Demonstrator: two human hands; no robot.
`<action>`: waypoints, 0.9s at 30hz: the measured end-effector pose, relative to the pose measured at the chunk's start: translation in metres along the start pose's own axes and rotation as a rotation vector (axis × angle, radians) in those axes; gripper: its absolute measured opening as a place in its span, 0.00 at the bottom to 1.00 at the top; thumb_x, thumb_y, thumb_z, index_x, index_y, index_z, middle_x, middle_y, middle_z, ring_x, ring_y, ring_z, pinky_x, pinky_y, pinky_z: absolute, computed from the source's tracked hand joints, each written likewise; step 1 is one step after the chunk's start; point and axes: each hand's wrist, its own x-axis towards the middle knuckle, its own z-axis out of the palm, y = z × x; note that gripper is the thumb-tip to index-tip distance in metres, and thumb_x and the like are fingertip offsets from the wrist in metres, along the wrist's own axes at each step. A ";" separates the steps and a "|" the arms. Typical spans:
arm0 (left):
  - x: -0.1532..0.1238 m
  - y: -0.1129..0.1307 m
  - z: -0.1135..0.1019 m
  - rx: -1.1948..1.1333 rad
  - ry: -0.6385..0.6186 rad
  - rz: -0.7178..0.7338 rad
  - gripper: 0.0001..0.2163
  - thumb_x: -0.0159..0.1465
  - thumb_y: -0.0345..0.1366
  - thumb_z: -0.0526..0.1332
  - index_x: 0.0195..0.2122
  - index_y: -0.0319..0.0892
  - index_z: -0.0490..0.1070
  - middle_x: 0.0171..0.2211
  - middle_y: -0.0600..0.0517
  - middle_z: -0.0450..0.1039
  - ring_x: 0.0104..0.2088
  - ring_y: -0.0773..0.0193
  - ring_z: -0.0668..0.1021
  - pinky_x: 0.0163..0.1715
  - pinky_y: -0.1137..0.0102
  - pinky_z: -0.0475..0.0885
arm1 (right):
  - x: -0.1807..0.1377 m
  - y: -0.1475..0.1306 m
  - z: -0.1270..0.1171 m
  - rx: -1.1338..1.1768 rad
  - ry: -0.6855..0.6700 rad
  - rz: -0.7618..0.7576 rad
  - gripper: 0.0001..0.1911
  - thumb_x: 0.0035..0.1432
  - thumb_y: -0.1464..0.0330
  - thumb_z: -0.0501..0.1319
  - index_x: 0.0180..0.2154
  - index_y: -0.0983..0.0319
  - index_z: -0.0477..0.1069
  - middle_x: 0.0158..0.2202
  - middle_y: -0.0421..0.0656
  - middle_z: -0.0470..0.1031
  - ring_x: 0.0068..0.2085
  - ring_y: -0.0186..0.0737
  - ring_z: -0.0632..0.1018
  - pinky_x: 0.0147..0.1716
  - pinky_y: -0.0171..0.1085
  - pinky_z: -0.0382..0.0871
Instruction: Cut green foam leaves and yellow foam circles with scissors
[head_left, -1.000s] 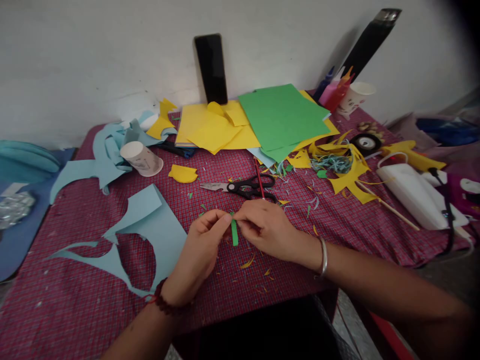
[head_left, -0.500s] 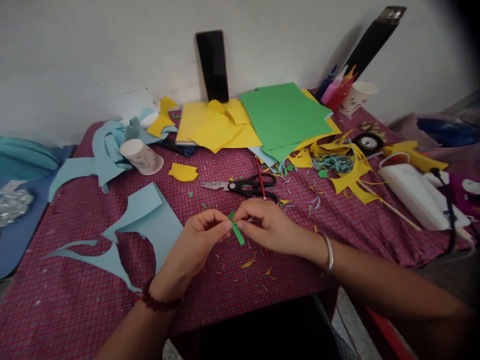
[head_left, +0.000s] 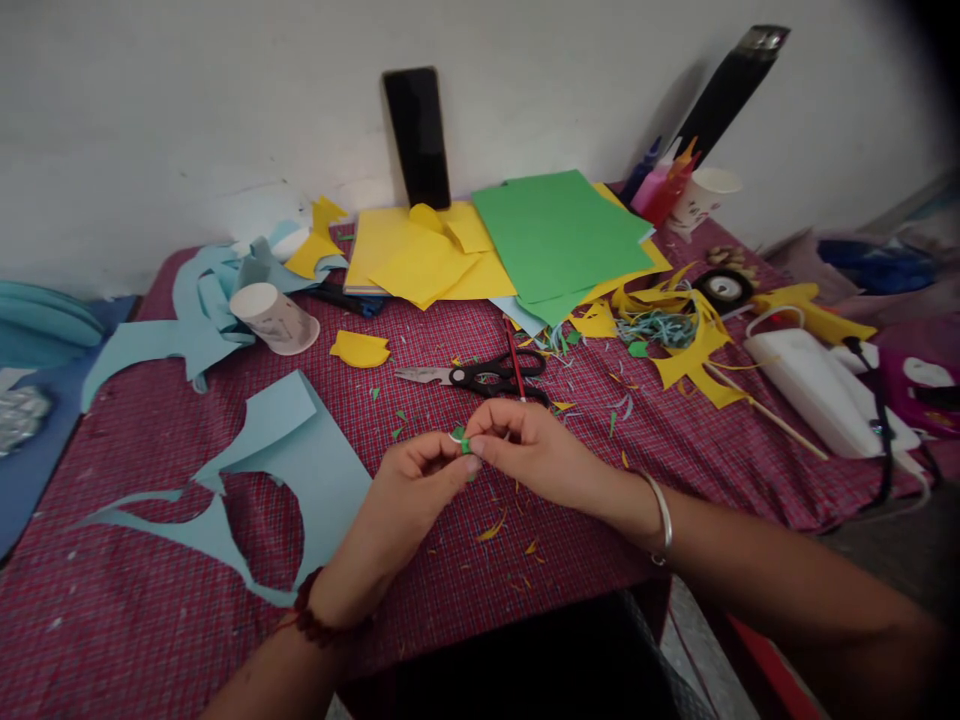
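Black scissors [head_left: 460,377] lie just beyond the hands [head_left: 409,495] [head_left: 536,448] pinching green paper [head_left: 466,446].

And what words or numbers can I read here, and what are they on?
None can be read.
Cup on the left: printed marks, too blurred to read.
Cup by the bottles: printed marks, too small and blurred.
Purple thing at the right edge: a pale patch, too blurred to tell if it has words.
Phone: dark screen, no words showing.
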 end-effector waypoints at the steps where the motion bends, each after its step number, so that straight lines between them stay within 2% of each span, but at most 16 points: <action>1: 0.000 0.000 -0.001 0.001 -0.007 -0.013 0.08 0.56 0.37 0.65 0.24 0.41 0.70 0.19 0.59 0.62 0.21 0.72 0.62 0.22 0.74 0.57 | -0.001 -0.001 0.000 0.008 0.004 0.014 0.04 0.54 0.69 0.57 0.28 0.63 0.66 0.22 0.35 0.62 0.24 0.30 0.61 0.23 0.32 0.54; 6: -0.002 0.002 -0.007 -0.002 -0.051 -0.036 0.09 0.57 0.36 0.64 0.23 0.40 0.68 0.19 0.60 0.62 0.22 0.73 0.61 0.23 0.75 0.56 | -0.001 -0.001 0.001 0.065 0.029 0.093 0.05 0.52 0.68 0.59 0.27 0.63 0.67 0.22 0.34 0.63 0.24 0.29 0.61 0.24 0.32 0.55; 10: -0.004 0.007 -0.006 -0.051 -0.083 -0.062 0.08 0.57 0.33 0.63 0.23 0.40 0.67 0.19 0.59 0.63 0.22 0.72 0.63 0.23 0.75 0.57 | -0.001 0.002 0.002 0.075 0.032 0.067 0.05 0.52 0.67 0.59 0.27 0.63 0.69 0.22 0.34 0.64 0.24 0.30 0.63 0.24 0.32 0.56; 14: -0.004 0.009 -0.002 -0.171 -0.102 -0.101 0.05 0.56 0.33 0.62 0.24 0.40 0.68 0.20 0.57 0.67 0.21 0.72 0.65 0.22 0.75 0.59 | -0.002 0.001 0.002 -0.014 0.032 -0.045 0.04 0.54 0.70 0.59 0.28 0.63 0.69 0.20 0.33 0.63 0.21 0.29 0.62 0.21 0.31 0.54; 20: -0.004 0.011 0.005 -0.153 -0.006 -0.098 0.10 0.58 0.35 0.61 0.22 0.39 0.69 0.19 0.56 0.67 0.19 0.73 0.66 0.18 0.76 0.59 | -0.005 0.000 0.002 -0.097 0.033 -0.191 0.06 0.58 0.74 0.56 0.29 0.63 0.69 0.22 0.35 0.70 0.23 0.28 0.68 0.22 0.30 0.57; 24: -0.004 0.013 0.005 -0.211 0.039 -0.150 0.08 0.55 0.35 0.61 0.21 0.39 0.70 0.16 0.56 0.67 0.17 0.73 0.65 0.16 0.77 0.56 | -0.007 0.004 -0.001 -0.324 0.009 -0.331 0.08 0.58 0.77 0.54 0.33 0.62 0.71 0.28 0.37 0.75 0.30 0.31 0.73 0.31 0.32 0.63; 27: -0.003 0.013 0.003 -0.273 0.012 -0.188 0.07 0.53 0.34 0.61 0.20 0.39 0.70 0.15 0.56 0.66 0.16 0.73 0.65 0.15 0.77 0.55 | -0.007 0.007 -0.003 -0.534 0.056 -0.494 0.09 0.57 0.78 0.56 0.35 0.61 0.72 0.31 0.38 0.76 0.34 0.34 0.74 0.37 0.35 0.62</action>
